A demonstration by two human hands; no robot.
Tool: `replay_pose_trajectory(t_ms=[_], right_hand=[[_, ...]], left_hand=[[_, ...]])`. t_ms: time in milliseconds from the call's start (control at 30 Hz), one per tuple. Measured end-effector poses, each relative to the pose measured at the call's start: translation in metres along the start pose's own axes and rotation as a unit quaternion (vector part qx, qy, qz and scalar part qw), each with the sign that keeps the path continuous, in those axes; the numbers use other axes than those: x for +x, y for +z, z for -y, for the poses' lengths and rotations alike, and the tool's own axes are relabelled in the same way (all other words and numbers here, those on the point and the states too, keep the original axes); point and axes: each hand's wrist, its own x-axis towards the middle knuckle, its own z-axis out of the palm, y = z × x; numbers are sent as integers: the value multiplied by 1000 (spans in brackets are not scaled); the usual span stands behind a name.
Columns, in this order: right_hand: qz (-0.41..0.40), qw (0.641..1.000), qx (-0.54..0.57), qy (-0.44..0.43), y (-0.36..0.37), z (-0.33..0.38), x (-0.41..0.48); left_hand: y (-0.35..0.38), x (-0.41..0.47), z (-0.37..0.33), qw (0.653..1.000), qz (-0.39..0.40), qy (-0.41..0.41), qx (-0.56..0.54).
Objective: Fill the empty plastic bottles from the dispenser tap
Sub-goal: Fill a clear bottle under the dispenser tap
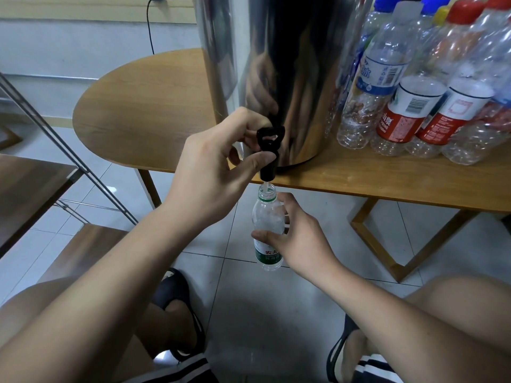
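A tall steel dispenser (276, 64) stands on the wooden table (143, 106), its black tap (269, 152) jutting over the front edge. My left hand (213, 172) pinches the tap handle between thumb and fingers. Directly under the spout, my right hand (298, 239) grips a clear, uncapped plastic bottle (267, 217) with a green label, held upright below the table edge. A thin stream of water runs from the spout into the bottle's mouth.
Several capped plastic bottles (414, 87) with red, blue and yellow caps stand crowded on the table right of the dispenser. A metal-framed wooden shelf (41, 183) is at the left. Below are tiled floor, my knees and black sandals.
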Motion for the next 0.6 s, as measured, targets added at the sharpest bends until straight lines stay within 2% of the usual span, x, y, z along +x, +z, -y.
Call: replay_pose_trajectory(t_ms=[600], right_hand=[[1, 1000, -5, 3, 0, 0, -1]], left_hand=[[1, 0, 1, 1000, -2, -3, 1]])
